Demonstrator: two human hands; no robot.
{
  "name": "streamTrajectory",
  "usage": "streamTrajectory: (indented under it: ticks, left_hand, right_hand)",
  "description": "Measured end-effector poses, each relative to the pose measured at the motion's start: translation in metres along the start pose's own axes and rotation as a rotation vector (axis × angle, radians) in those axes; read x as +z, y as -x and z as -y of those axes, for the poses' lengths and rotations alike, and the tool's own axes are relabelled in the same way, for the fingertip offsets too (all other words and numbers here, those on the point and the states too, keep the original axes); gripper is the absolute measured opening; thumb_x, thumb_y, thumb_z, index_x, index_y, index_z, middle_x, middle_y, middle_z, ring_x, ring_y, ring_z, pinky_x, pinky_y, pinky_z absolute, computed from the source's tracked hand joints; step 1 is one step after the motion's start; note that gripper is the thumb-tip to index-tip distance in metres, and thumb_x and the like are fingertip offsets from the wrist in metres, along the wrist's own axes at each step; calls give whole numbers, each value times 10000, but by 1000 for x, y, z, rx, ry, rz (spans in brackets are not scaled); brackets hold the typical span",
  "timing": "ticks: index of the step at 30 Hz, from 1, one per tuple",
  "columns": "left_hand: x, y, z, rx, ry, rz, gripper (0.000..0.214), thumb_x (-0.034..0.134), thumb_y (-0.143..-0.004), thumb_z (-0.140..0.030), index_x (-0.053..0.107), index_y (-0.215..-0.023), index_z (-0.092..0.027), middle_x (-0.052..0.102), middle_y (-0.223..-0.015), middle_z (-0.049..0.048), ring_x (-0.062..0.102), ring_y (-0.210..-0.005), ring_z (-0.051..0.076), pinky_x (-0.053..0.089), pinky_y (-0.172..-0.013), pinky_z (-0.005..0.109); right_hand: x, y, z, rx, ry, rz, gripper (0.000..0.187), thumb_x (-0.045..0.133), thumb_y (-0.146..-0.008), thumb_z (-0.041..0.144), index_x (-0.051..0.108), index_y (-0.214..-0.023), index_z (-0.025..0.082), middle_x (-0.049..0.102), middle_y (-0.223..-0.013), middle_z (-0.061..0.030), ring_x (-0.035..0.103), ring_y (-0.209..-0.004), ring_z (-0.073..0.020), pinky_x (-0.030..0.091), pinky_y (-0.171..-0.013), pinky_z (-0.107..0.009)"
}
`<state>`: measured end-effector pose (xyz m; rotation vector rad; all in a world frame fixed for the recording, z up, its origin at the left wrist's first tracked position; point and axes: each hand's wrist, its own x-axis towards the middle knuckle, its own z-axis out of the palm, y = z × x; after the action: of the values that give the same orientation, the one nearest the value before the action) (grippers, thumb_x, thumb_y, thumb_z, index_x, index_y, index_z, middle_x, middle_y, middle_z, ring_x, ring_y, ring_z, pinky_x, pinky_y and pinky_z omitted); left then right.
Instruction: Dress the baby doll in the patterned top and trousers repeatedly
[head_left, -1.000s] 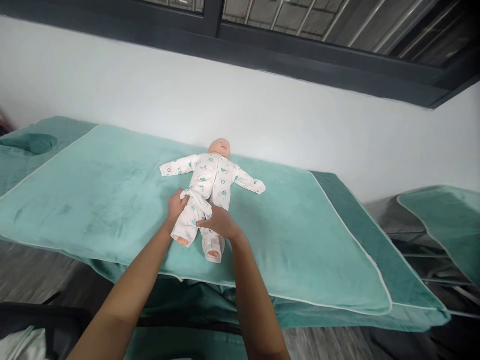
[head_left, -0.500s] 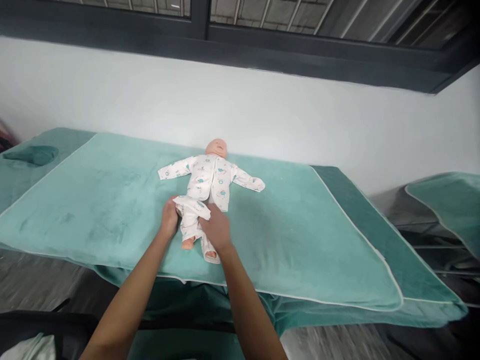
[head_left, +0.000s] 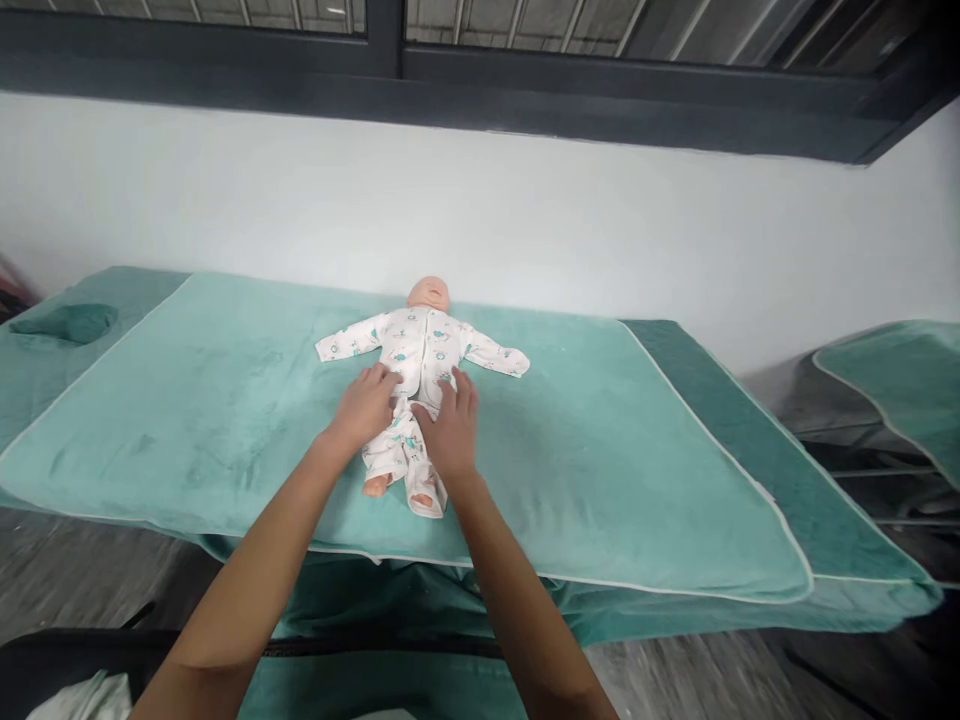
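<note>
A baby doll (head_left: 428, 294) lies on its back on a teal blanket (head_left: 225, 400), head toward the wall. It wears a white printed top (head_left: 420, 345) with sleeves spread out and matching white trousers (head_left: 397, 460). My left hand (head_left: 366, 405) rests on the doll's waist at the left, its fingers bent onto the lower hem of the top. Over the right side of the waist lies my right hand (head_left: 450, 430), fingers stretched toward the hem. Both hands cover the waistband. The doll's bare feet (head_left: 375, 488) show at the trouser ends.
The blanket covers a bed against a white wall under a dark-framed window (head_left: 480, 60). A small teal pillow (head_left: 67, 322) lies at the far left. Another teal-covered bed (head_left: 892, 400) stands at the right. A dark chair edge (head_left: 67, 660) is at the lower left.
Both hands have slid up from the doll's trouser legs to its waist. The trousers now lie straighter on the legs. The camera has tilted slightly.
</note>
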<state>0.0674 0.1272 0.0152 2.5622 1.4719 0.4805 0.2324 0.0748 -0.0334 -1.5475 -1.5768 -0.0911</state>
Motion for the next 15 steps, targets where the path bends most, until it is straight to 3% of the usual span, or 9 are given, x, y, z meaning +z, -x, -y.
streamTrajectory:
  ticks: [3, 7, 11, 15]
  left_hand:
    - [4, -5, -14, -35, -188, -1, 356, 474, -888, -82, 630, -1179, -215, 576, -1226, 133, 536, -1127, 309, 486, -870, 437]
    - [7, -7, -22, -95, -255, -9, 297, 466, -915, -101, 623, -1135, -224, 576, -1212, 129, 533, -1107, 305, 486, -813, 411]
    - [13, -4, -24, -137, -285, -51, 302, 434, -912, -69, 609, -1120, -201, 586, -1180, 132, 537, -1088, 299, 475, -782, 391]
    - [23, 0, -30, -211, -333, -111, 283, 412, -936, -89, 599, -1124, -187, 595, -1160, 138, 544, -1066, 308, 463, -817, 420]
  right_hand:
    - [11, -1, 3, 80, 43, 30, 388, 589, -962, 394, 520, -1268, 165, 495, -1424, -208, 425, -1346, -349, 407, -1074, -544]
    - [10, -10, 4, 172, 68, 78, 361, 571, -970, 444, 530, -1187, 158, 569, -1262, -192, 527, -1184, -320, 462, -979, -460]
    - [3, -35, 7, 301, 178, 286, 315, 530, -979, 500, 528, -1052, 194, 636, -1074, -123, 604, -1028, -282, 484, -863, -377]
    - [2, -53, 15, 349, 305, 478, 243, 515, -975, 422, 515, -1043, 189, 653, -1045, -127, 656, -965, -266, 475, -763, -327]
